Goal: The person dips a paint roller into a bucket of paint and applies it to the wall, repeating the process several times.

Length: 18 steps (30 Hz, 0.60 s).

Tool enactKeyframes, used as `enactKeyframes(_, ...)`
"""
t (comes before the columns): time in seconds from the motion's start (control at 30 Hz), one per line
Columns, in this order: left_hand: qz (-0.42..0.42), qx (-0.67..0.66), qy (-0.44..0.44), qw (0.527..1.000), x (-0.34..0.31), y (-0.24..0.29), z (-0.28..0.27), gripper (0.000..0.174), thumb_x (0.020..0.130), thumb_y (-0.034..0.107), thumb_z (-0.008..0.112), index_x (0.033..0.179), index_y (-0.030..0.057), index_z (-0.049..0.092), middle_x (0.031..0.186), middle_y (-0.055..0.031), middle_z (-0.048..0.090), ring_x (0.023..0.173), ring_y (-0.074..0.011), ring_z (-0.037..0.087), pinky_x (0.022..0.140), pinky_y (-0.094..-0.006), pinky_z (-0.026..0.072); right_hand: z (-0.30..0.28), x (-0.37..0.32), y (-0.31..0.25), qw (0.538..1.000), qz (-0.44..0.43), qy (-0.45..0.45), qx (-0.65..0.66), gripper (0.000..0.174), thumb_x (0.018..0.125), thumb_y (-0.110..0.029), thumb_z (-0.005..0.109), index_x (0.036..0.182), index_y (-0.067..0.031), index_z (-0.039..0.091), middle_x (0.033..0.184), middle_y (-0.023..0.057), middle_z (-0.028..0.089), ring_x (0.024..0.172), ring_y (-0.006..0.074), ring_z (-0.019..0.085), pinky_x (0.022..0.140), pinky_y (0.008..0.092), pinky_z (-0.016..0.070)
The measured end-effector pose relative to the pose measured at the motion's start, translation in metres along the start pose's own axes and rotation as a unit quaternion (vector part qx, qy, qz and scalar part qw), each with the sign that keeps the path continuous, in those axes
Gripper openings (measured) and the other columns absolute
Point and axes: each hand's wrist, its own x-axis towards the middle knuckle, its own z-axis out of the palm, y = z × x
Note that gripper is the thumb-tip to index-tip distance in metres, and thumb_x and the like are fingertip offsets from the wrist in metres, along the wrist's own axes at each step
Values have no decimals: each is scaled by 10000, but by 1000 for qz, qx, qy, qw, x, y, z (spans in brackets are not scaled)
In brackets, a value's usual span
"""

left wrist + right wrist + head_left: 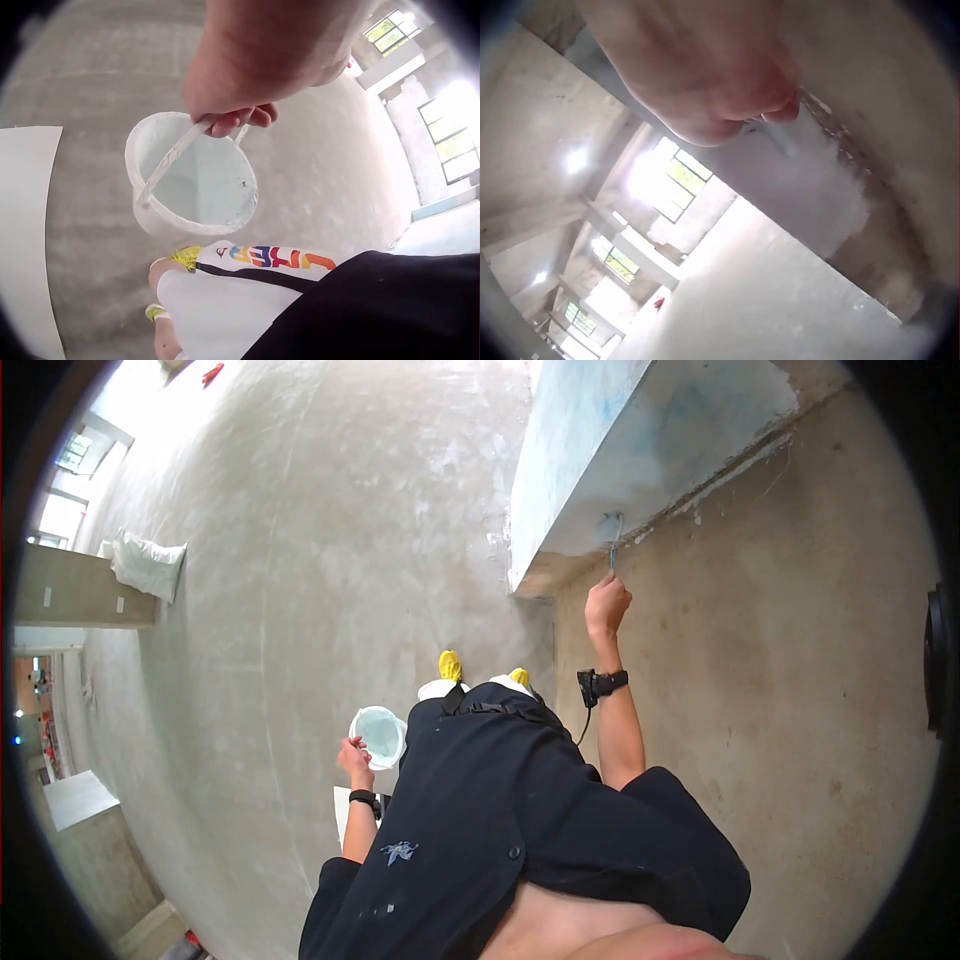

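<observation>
My left hand [355, 757] grips the handle of a white bucket [140, 169], its fingers curled round the white bail. The bucket hangs beside my leg, with pale bluish-white paint [199, 176] inside and dried smears on its rim. My right hand [608, 605] is curled round a slim, pale-blue-handled paint tool [614, 555], raised to the right. The tool's far end meets the pale-painted side of a concrete ledge [640, 485]; I cannot tell whether it is a roller or a brush. In the right wrist view, the right hand [705, 75] hides most of the tool.
A bare plaster wall [780, 620] runs along the right, meeting the ledge. Below lies a grey concrete floor [300, 560]. A white sack [148, 565] leans by a pillar [85, 588] at left. A white sheet [22, 240] is near my left side.
</observation>
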Motion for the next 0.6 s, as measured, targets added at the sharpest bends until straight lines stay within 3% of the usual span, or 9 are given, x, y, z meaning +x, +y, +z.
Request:
enactKeyframes(0.13,2,3,0,1000,-7,3,3,314,888,284,448,817,19,599,620,-27,522,413,-85,393,381,-225,309,-41,2,-24,998,-47,39,-22,368,927,-176,442,692,66,589,701,281,609,707,457,595,675,514,471)
enactKeyframes(0.23,-1,5,2,1000,-7,4,2,316,888,287,454,815,17,602,625,-32,524,413,-86,392,380,-227,308,-69,4,-38,998,-21,51,9,360,927,-167,440,686,60,582,701,277,609,704,452,592,672,522,463)
enactKeyframes(0.6,-1,0,12,1000,-14,10,2,308,886,266,450,839,6,608,630,-37,525,421,-91,399,381,-223,309,-44,5,-11,1000,7,3,0,340,920,-155,438,724,67,604,716,278,609,713,459,590,698,517,464)
